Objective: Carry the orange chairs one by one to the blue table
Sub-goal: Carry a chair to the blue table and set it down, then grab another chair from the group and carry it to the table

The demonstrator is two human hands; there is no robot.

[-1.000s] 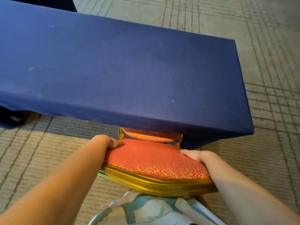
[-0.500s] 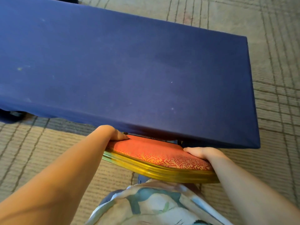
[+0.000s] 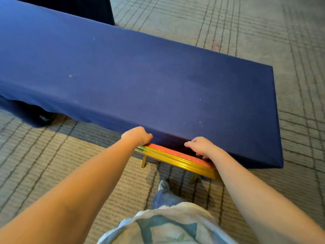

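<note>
An orange padded chair (image 3: 175, 154) with a gold metal frame stands almost wholly under the blue table (image 3: 140, 76). Only a thin strip of its orange cushion, its gold near edge and two gold legs show below the tablecloth's front edge. My left hand (image 3: 137, 136) grips the chair's left corner with curled fingers. Over the cushion's right end, my right hand (image 3: 202, 147) holds on with its fingers bent down. Both arms are stretched forward.
The blue cloth hangs to the patterned carpet (image 3: 52, 164) at the table's right end. A second dark-draped table (image 3: 79, 7) stands behind at the top left. My shoe (image 3: 163, 184) is on the carpet just short of the chair.
The chair has slid forward under the blue table, so most of its orange cushion is now hidden. Both hands stayed on it and moved forward with it.
</note>
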